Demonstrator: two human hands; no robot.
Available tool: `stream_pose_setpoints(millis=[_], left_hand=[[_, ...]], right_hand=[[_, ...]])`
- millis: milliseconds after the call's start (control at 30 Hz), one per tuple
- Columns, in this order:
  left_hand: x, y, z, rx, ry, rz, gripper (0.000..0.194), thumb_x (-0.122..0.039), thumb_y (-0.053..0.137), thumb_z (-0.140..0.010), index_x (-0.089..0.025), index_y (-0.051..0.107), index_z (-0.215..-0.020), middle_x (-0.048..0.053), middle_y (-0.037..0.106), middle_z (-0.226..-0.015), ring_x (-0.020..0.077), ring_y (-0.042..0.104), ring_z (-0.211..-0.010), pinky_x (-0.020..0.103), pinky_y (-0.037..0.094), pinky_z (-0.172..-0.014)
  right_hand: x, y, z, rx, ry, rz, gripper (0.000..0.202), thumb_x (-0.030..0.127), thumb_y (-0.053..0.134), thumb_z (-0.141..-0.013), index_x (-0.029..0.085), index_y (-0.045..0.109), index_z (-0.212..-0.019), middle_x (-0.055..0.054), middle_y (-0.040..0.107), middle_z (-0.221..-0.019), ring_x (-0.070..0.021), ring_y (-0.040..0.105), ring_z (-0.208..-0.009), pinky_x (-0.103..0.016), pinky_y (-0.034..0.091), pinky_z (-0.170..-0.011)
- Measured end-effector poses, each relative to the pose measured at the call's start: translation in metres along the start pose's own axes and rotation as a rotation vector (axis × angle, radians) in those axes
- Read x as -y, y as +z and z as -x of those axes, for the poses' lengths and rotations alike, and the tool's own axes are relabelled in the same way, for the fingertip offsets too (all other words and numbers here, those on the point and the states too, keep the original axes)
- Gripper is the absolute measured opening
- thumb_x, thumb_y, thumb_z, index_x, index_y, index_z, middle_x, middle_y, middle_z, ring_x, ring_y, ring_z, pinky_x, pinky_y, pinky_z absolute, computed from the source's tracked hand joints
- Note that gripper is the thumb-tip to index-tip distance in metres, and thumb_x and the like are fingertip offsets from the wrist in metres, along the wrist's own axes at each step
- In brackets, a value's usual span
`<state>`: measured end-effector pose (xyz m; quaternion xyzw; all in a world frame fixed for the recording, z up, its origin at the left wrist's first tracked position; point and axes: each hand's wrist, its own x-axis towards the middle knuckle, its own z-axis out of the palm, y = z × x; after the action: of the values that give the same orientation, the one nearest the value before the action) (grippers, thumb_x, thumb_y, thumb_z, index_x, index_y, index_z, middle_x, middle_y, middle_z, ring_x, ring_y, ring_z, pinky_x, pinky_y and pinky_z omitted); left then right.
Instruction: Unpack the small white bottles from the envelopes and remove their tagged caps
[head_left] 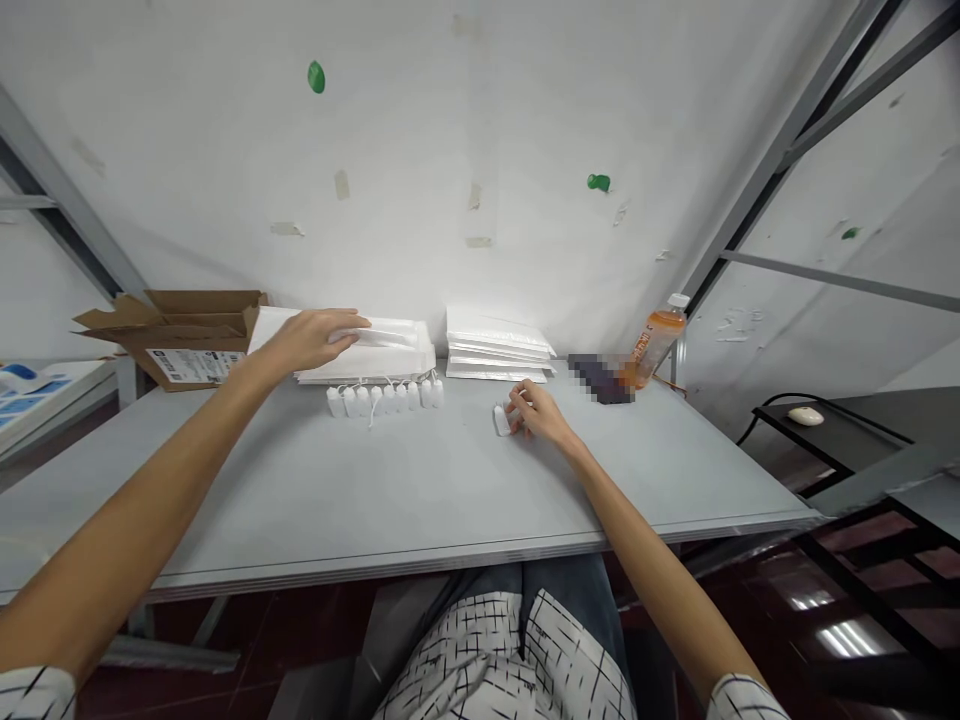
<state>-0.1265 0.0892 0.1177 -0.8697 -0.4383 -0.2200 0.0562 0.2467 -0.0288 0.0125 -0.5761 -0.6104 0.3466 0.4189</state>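
Observation:
My left hand [313, 338] reaches over the left stack of white mailing envelopes [409, 352], thumb and fingers closed on the edge of a top white envelope [375, 334]. In front of that stack stands a row of several small white plastic pieces with cord loops [390, 399]. On the right, my right hand [537, 412] is low over the table, its fingers curled at another small white plastic piece [501, 420]. The fingers partly hide what lies between them. Behind and between the hands sits a second stack of white envelopes [495, 345].
An open cardboard box [187, 340] stands at the back left of the grey table [450, 490]. A bottle with orange drink [658, 342] and a dark, pixelated object [600, 380] are at the back right. A white wall closes off the rear. Off to the right is a black shelf [840, 440].

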Motion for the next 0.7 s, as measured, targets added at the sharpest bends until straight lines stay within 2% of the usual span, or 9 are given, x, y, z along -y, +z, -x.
stream_pose_setpoints(millis=[100, 200, 267, 400, 500, 567, 700], left_hand=[[0.025, 0.031, -0.014, 0.097, 0.014, -0.017, 0.045, -0.041, 0.041, -0.089, -0.024, 0.062, -0.125, 0.004, 0.062, -0.131, 0.0284, 0.044, -0.134, 0.038, 0.035, -0.106], [0.033, 0.052, -0.011, 0.143, -0.03, -0.012, 0.054, -0.042, 0.043, -0.086, -0.023, 0.054, -0.135, 0.006, 0.055, -0.14, 0.0289, 0.045, -0.132, 0.04, 0.034, -0.107], [0.035, 0.059, -0.005, 0.187, -0.094, 0.022, 0.055, -0.044, 0.044, -0.084, -0.022, 0.057, -0.132, 0.006, 0.055, -0.139, 0.0293, 0.048, -0.129, 0.04, 0.035, -0.106], [0.043, 0.062, -0.001, 0.356, -0.245, 0.205, 0.052, -0.056, 0.046, -0.082, -0.023, 0.071, -0.114, 0.006, 0.063, -0.131, 0.0296, 0.055, -0.121, 0.035, 0.04, -0.102], [0.053, 0.057, -0.004, 0.418, -0.3, 0.333, 0.055, -0.063, 0.052, -0.078, -0.024, 0.072, -0.112, 0.005, 0.064, -0.129, 0.0281, 0.057, -0.119, 0.03, 0.043, -0.098], [0.058, 0.052, -0.005, 0.388, -0.314, 0.376, 0.056, -0.063, 0.055, -0.079, -0.022, 0.072, -0.113, 0.004, 0.064, -0.129, 0.0265, 0.057, -0.119, 0.028, 0.043, -0.097], [0.058, 0.046, 0.0, 0.247, -0.363, 0.4, 0.06, -0.064, 0.056, -0.081, -0.016, 0.07, -0.115, 0.006, 0.066, -0.125, 0.0249, 0.058, -0.116, 0.027, 0.045, -0.095]], right_hand=[[0.0, -0.001, 0.001, -0.037, 0.004, 0.036, 0.027, 0.048, 0.049, -0.087, 0.022, 0.042, -0.089, -0.002, 0.063, -0.086, -0.011, 0.06, -0.047, -0.021, 0.038, -0.038], [0.002, -0.001, 0.002, -0.093, 0.006, 0.222, 0.038, 0.053, 0.063, -0.077, 0.022, 0.044, -0.088, 0.001, 0.064, -0.075, -0.0118, 0.057, -0.049, -0.023, 0.04, -0.045], [0.005, 0.0, 0.001, -0.101, 0.015, 0.348, 0.042, 0.054, 0.07, -0.069, 0.022, 0.047, -0.084, 0.002, 0.063, -0.067, -0.0137, 0.057, -0.053, -0.024, 0.039, -0.049], [0.016, 0.005, -0.003, 0.024, 0.092, 0.38, 0.034, 0.045, 0.072, -0.068, 0.02, 0.054, -0.083, 0.002, 0.066, -0.062, -0.0129, 0.054, -0.046, -0.026, 0.038, -0.049], [0.025, 0.009, -0.006, 0.086, 0.146, 0.385, 0.027, 0.034, 0.071, -0.068, 0.019, 0.058, -0.086, 0.002, 0.063, -0.053, -0.0152, 0.056, -0.045, -0.027, 0.039, -0.05], [0.028, 0.012, -0.007, 0.093, 0.147, 0.399, 0.027, 0.028, 0.068, -0.068, 0.018, 0.06, -0.092, 0.003, 0.059, -0.047, -0.0174, 0.058, -0.049, -0.027, 0.04, -0.051], [0.028, 0.014, -0.006, 0.043, 0.146, 0.363, 0.043, 0.023, 0.063, -0.068, 0.014, 0.06, -0.11, 0.004, 0.058, -0.046, -0.0171, 0.057, -0.05, -0.026, 0.04, -0.05]])
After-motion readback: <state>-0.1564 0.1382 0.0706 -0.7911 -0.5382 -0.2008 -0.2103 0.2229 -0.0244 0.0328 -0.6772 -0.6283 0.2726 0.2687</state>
